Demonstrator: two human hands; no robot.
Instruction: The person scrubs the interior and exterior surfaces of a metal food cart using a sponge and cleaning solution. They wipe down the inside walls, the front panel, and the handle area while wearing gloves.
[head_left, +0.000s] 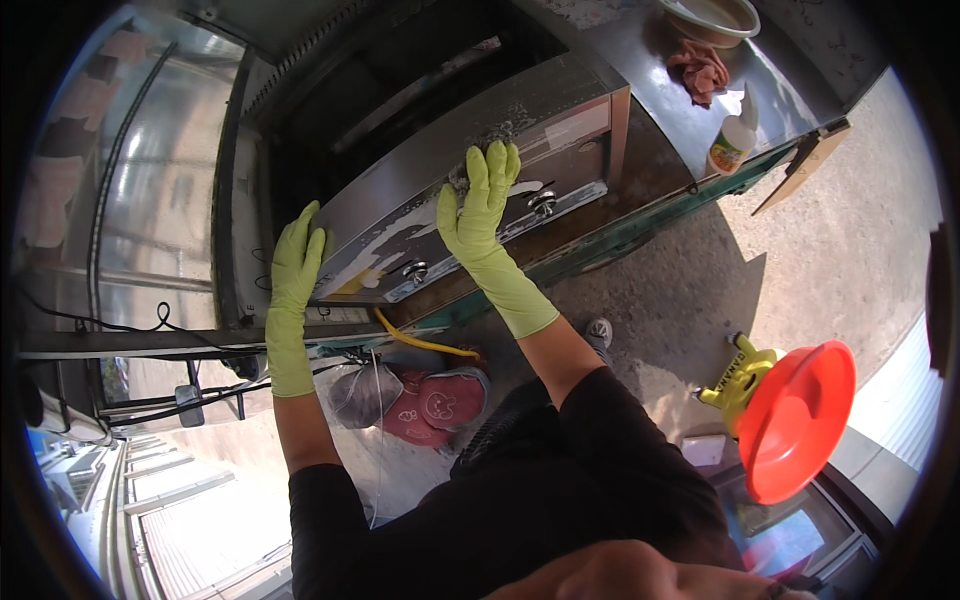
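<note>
A stainless-steel gas cooking appliance (431, 172) lies before me, with two round knobs, a pale label strip and white smears on its front panel. My right hand (480, 202), in a yellow-green rubber glove, presses on the panel's upper edge with outstretched fingers. Grey, bubbly matter (501, 129) shows by its fingertips and beside the thumb; I cannot tell whether it is suds or a scouring pad. My left hand (294, 262), gloved alike, rests against the appliance's left end, thumb and fingers apart. What lies under both palms is hidden.
At the upper right, a metal counter (637, 56) holds a crumpled reddish cloth (701, 71), a spray bottle (731, 142) and a pale basin (712, 21). A yellow hose (420, 339) hangs below the appliance. A red plastic basin (799, 424) sits on a yellow stool (744, 382).
</note>
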